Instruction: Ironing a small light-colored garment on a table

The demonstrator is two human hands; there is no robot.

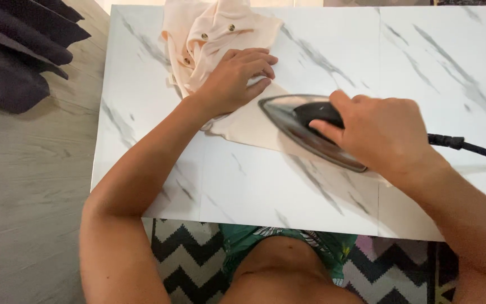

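Partly flattened peach garment [220,39], gold-buttoned

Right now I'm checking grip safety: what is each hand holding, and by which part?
The right hand holds the iron by its black handle. The left hand grips nothing; it lies flat on the peach garment.

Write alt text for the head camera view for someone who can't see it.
A person's right hand grips the handle of a clothes iron on a pale peach garment, which the left hand presses flat. The garment lies on a white marble-patterned table; the iron's black cord trails right.
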